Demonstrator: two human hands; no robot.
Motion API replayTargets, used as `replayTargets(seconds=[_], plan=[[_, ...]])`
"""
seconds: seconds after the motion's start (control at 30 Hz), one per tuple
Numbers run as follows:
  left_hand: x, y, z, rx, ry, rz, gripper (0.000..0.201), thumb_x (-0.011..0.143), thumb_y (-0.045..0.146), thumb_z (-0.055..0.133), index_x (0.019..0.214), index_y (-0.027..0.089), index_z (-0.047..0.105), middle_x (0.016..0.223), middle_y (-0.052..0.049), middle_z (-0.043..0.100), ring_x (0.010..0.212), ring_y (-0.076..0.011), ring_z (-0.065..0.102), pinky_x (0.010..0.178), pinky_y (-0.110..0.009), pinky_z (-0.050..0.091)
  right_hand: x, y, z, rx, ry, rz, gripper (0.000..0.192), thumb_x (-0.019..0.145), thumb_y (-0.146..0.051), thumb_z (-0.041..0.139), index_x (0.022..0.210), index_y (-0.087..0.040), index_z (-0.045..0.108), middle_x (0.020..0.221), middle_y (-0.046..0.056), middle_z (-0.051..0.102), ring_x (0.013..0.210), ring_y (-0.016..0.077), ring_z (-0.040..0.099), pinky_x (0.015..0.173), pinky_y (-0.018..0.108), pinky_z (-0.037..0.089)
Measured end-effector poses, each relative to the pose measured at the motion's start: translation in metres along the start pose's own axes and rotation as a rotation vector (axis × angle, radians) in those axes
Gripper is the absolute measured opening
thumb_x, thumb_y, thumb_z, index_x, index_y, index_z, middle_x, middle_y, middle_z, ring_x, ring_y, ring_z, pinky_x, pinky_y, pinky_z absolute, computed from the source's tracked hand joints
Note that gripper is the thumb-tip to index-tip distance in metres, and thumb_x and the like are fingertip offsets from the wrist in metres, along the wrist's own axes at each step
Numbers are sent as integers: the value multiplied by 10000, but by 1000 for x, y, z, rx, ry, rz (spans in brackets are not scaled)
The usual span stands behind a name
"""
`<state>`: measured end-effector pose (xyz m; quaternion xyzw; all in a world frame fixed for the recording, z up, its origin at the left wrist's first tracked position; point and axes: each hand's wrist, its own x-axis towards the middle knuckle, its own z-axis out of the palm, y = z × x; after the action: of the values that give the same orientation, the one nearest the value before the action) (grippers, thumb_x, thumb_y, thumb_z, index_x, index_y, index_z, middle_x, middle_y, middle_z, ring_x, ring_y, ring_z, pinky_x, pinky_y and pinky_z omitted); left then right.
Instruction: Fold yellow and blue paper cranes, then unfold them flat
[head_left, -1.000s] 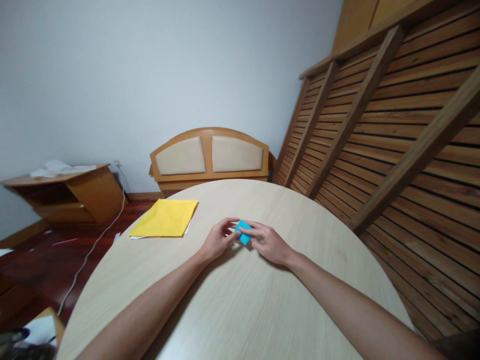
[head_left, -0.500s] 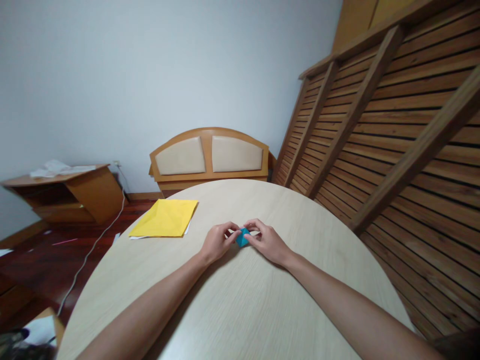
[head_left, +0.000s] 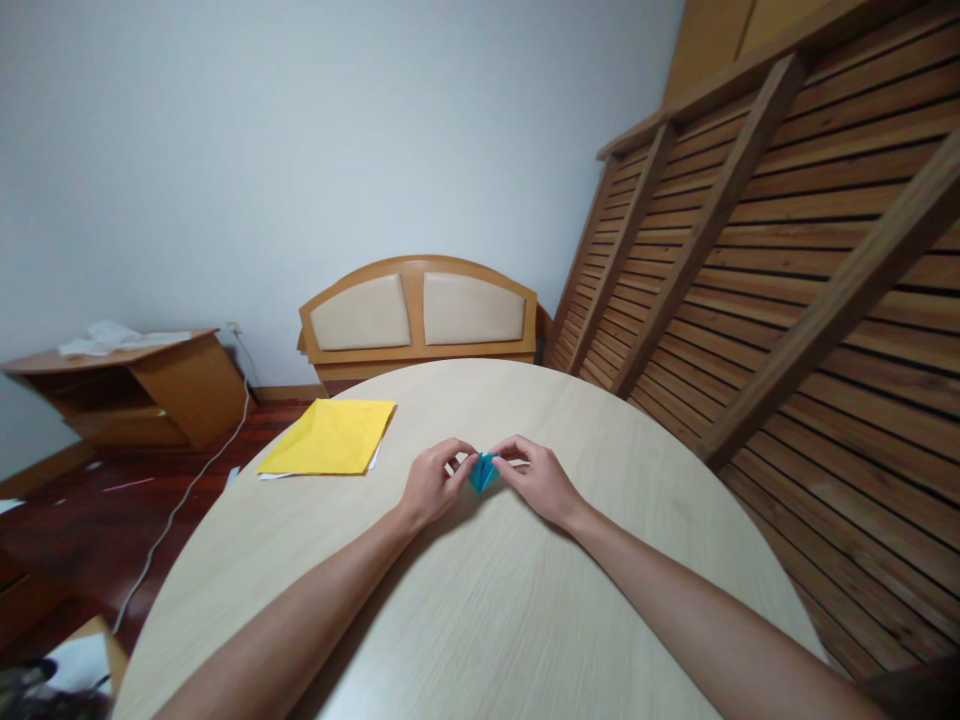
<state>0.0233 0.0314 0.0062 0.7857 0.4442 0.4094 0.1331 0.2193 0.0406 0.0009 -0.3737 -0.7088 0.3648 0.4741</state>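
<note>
A small folded piece of blue paper point(head_left: 482, 471) sits between my two hands near the middle of the round light-wood table point(head_left: 480, 610). My left hand point(head_left: 430, 485) pinches its left side with thumb and fingertips. My right hand point(head_left: 534, 480) grips its right side, fingers curled over the top. Much of the blue paper is hidden by my fingers, and only a narrow folded wedge shows.
Yellow paper sheets point(head_left: 331, 436) with a white sheet under them lie at the table's far left edge. Behind the table stands a padded wooden headboard point(head_left: 418, 315). A slatted wooden bed frame point(head_left: 787, 250) leans on the right. A low wooden stand point(head_left: 124, 385) and a cable are at the left.
The blue paper has been folded narrower and now stands up as a thin wedge between the fingertips. Both hands have drawn slightly closer together.
</note>
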Motion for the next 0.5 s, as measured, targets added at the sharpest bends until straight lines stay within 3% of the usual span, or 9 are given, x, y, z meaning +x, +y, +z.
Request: replayTargets(seconds=[0.27, 0.5], plan=[[-1, -8, 3, -57, 8, -34, 260, 979, 386, 485, 967, 180, 643, 892, -54, 703, 703, -156, 624, 619, -255, 472, 2, -1, -3, -39, 64, -56, 160, 853, -297, 636, 887, -177, 736, 959, 74, 709, 911, 191, 671, 773, 320, 585], [-2, -8, 3, -89, -50, 7, 256, 987, 368, 467, 1001, 179, 639, 933, -66, 705, 738, -159, 629, 643, -257, 490, 3, -1, -7, -113, 5, -102, 173, 876, -310, 647, 914, -205, 779, 938, 71, 711, 879, 191, 673, 767, 325, 567]])
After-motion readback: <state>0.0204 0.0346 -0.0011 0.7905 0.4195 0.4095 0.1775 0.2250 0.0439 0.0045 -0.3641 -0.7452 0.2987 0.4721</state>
